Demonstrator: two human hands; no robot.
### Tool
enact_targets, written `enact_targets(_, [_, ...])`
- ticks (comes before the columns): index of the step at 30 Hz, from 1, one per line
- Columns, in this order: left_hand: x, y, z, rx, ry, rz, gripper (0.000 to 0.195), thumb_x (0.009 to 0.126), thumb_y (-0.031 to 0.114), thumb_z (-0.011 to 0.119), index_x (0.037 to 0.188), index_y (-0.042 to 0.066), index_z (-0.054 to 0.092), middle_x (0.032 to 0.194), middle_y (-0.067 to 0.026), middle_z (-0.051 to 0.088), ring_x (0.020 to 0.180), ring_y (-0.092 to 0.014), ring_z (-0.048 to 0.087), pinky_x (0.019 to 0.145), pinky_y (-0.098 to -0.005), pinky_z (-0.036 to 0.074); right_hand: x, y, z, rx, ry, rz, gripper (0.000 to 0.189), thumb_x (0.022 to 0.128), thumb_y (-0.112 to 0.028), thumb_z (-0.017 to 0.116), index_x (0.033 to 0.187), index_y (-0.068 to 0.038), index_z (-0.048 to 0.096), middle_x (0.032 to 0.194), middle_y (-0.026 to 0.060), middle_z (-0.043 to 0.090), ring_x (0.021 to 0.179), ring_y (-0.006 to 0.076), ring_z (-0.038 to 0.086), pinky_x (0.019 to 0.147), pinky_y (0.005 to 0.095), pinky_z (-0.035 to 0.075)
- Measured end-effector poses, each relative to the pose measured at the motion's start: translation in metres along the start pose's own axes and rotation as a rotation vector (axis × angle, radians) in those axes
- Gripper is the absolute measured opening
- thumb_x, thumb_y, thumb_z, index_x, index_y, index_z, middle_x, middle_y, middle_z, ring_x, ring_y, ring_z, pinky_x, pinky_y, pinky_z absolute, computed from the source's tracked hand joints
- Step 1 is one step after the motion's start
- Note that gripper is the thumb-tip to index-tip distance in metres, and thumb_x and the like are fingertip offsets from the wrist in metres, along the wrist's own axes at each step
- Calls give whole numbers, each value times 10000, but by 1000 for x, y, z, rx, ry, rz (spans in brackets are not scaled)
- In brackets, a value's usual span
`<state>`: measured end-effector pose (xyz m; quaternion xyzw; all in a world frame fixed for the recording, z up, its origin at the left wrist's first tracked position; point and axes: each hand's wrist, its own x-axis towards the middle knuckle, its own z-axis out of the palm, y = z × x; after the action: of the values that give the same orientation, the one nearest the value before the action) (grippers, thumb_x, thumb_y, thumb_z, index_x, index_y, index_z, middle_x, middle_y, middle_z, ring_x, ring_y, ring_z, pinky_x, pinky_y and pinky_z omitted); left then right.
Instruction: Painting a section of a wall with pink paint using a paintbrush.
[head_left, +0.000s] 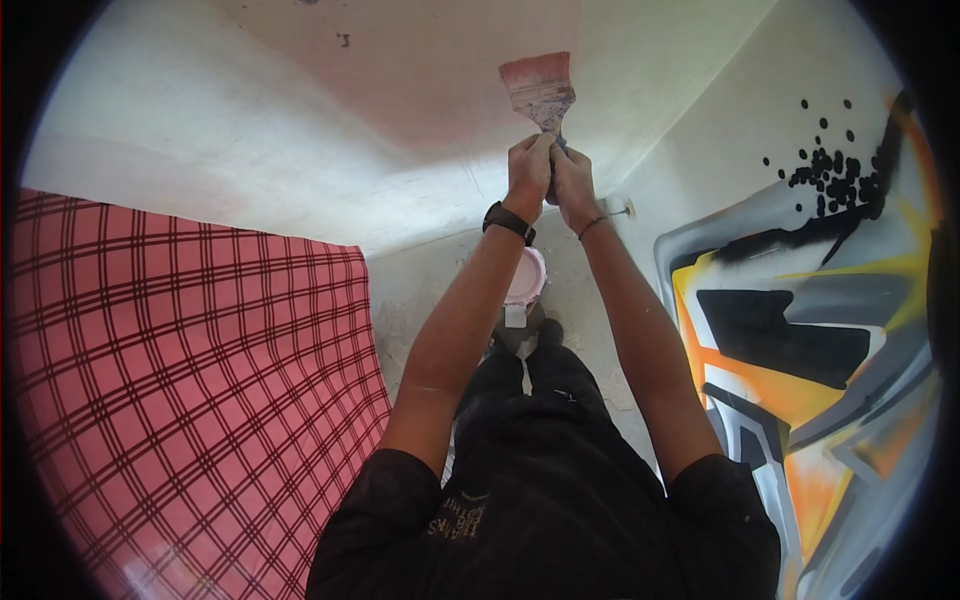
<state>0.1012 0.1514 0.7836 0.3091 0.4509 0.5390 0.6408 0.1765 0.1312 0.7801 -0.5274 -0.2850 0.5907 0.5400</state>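
A wide flat paintbrush with pink-stained bristles points upward in front of the wall. I cannot tell whether its bristle tips touch the surface. My left hand, with a dark watch at the wrist, grips the brush handle. Right beside it, my right hand is closed around the same handle, with a thin bracelet below. The fingers hide most of the handle. On the floor under my forearms stands an open paint bucket with pale pink paint on its rim, partly covered by my left forearm.
A pink cloth with dark checks spreads along my left. To the right, a wall bears a black, grey, orange and yellow mural. A small fitting sticks out near the corner. My shoe is close to the bucket on the concrete floor.
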Motion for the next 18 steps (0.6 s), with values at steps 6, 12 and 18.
enact_targets(6, [1, -49, -15, -28, 89, -186, 246, 880, 188, 571, 702, 27, 624, 704, -16, 579, 650, -108, 507, 592, -278, 421, 12, 46, -24, -103, 71, 87, 279, 959, -253, 527, 825, -32, 629, 647, -22, 538, 499, 62, 459, 411, 258, 326])
enact_targets(12, [3, -65, -19, -36, 170, -300, 262, 864, 226, 588, 706, 22, 631, 712, -36, 592, 655, -135, 528, 592, -303, 436, 13, 54, -25, -134, 128, 171, 252, 926, -217, 528, 853, -6, 644, 696, 12, 570, 562, 88, 509, 457, 272, 384])
enact_targets(18, [5, -24, 0, -72, 176, -182, 272, 846, 237, 587, 688, 17, 611, 711, -44, 597, 636, -145, 529, 559, -318, 434, 16, 18, -2, -143, 145, 33, 270, 902, -188, 528, 771, 24, 631, 700, 34, 572, 572, 107, 524, 459, 296, 400])
